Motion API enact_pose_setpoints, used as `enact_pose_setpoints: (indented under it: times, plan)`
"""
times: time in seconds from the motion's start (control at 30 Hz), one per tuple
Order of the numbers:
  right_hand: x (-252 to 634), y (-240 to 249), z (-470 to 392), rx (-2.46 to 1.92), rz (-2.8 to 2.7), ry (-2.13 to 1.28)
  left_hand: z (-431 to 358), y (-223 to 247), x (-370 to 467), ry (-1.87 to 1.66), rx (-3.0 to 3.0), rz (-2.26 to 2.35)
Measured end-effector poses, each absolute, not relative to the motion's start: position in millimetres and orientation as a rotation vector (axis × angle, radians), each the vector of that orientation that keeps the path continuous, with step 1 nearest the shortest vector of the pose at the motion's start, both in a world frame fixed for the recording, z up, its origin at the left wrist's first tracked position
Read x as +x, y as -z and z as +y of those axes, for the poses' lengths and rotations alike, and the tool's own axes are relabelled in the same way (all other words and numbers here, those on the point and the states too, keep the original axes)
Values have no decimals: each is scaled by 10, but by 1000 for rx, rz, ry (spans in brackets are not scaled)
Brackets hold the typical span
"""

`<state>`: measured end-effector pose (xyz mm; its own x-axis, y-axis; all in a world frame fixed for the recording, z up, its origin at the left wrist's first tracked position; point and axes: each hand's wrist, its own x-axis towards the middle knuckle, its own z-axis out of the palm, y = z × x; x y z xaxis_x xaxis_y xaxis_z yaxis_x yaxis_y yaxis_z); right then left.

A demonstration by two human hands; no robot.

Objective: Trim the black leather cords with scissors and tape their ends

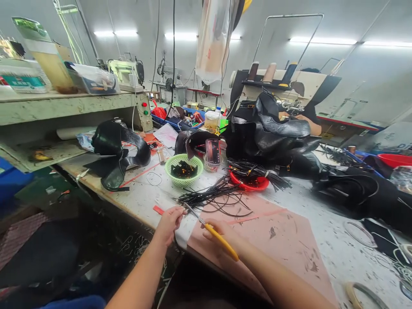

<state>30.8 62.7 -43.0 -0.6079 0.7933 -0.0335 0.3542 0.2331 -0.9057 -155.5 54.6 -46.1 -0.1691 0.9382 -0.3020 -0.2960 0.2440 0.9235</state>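
Observation:
My right hand [219, 231] is wrapped round scissors [223, 243] with yellow handles, their metal blades pointing up and left toward my other hand. With fingers pinched together, my left hand [170, 223] holds a thin black strip [176, 245] that hangs down past the table edge; its upper end is hidden. Just beyond the blades lies a bundle of thin black strips [209, 196]. Behind that bundle, a green basket [183, 182] holds small black and gold pieces. A red bowl [254, 185] has more black strips lying across it.
A phone [213, 152] leans on a clear container behind the basket. Black leather pieces [270, 137] are piled before a sewing machine [254, 92]. Another curved black piece [120, 150] lies left, near a shelf [64, 107]. Pink sheet [273, 240] and tape roll [363, 296] are at right.

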Motion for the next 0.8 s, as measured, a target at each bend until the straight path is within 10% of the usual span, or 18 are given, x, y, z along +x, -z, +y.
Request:
enact_pose_setpoints:
  times: [0.8]
  plan:
    - [1427, 325, 611, -1315, -1490, -856, 393, 263, -896, -501, 1698, 1338]
